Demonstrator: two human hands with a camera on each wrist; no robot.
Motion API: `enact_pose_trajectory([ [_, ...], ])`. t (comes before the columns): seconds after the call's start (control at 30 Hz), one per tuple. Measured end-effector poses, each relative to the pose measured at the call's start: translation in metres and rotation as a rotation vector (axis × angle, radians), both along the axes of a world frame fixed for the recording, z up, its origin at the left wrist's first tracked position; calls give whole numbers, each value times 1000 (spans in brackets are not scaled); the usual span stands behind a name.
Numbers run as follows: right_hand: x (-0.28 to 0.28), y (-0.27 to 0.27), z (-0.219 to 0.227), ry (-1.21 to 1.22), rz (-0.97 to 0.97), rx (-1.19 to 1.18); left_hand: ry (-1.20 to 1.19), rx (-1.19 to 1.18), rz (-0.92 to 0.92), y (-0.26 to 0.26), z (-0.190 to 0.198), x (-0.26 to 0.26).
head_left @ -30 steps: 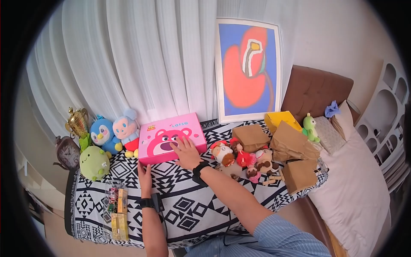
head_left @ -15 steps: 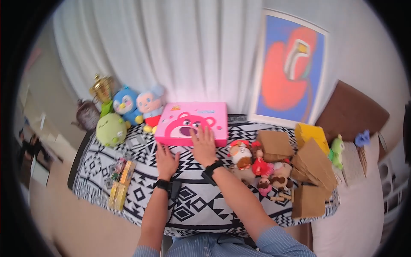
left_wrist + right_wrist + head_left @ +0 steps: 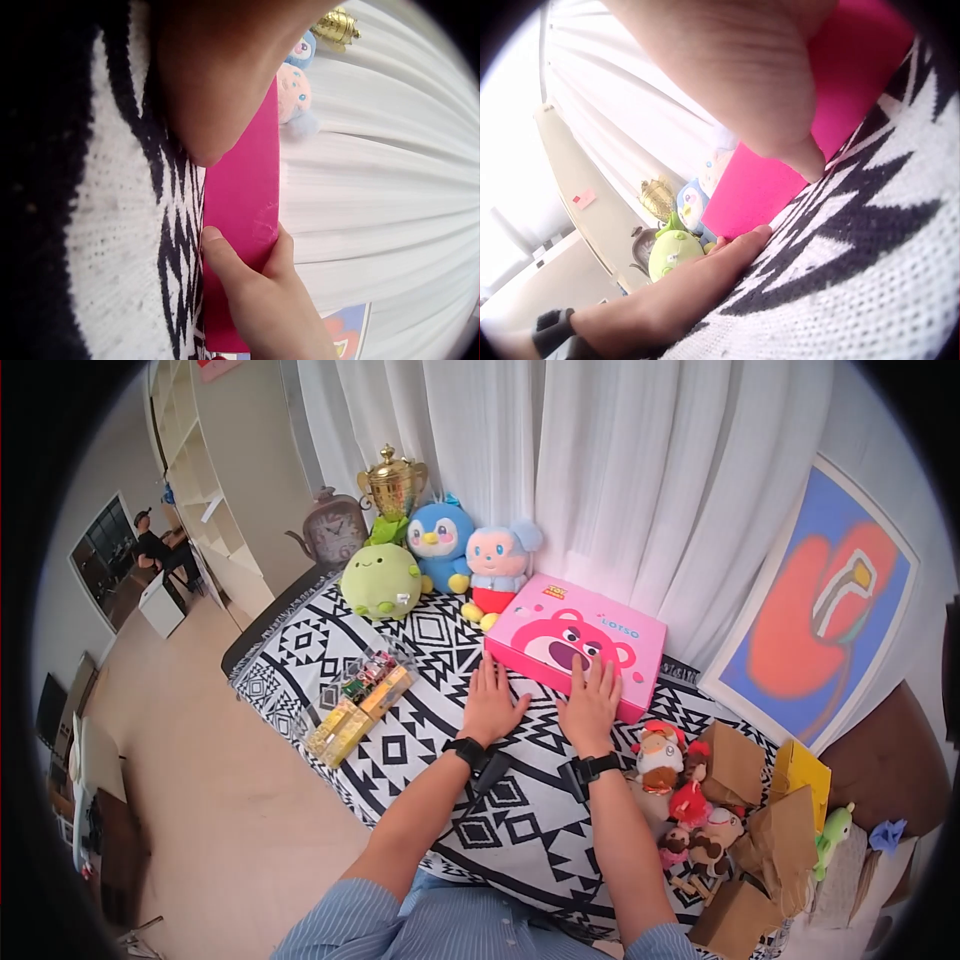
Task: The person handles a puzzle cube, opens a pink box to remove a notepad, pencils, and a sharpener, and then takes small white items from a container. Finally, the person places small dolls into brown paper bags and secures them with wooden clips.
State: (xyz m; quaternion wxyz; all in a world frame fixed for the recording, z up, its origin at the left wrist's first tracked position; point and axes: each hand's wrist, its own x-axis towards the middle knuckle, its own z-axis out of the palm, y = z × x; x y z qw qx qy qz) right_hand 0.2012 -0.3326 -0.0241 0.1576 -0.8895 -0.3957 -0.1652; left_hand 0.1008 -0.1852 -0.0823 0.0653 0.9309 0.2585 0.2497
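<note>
A pink box (image 3: 575,640) with a bear face lies closed on the black-and-white patterned cloth (image 3: 400,750), against the curtain. My left hand (image 3: 492,705) is at the box's front side, fingers straight and pointing toward it; its fingertips reach the front edge. My right hand (image 3: 590,710) has its fingers spread over the box's front edge and onto the lid, with the thumb down by the front side. In the left wrist view the right hand (image 3: 274,300) lies against the pink side of the box (image 3: 244,180). Neither hand grips anything.
Green (image 3: 382,582), blue (image 3: 440,545) and pink-blue (image 3: 497,565) plush toys sit left of the box, with a gold trophy (image 3: 392,482) behind. Small packages (image 3: 360,715) lie front left. Small dolls (image 3: 690,800) and brown paper bags (image 3: 735,765) lie right. A person (image 3: 155,548) is far left.
The head view has swung left. The left hand has moved from the box's left front corner to its front side; the right hand has drawn back from the lid's middle toward the front edge.
</note>
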Motion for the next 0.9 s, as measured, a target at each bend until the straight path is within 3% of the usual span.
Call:
enact_pose_trajectory([
  [0.67, -2, -2, 4, -41, 32, -27, 26, -71, -16, 1, 0, -2],
  [0.9, -3, 0, 1, -34, 1, -30, 82, 37, -183, -17, -8, -52],
])
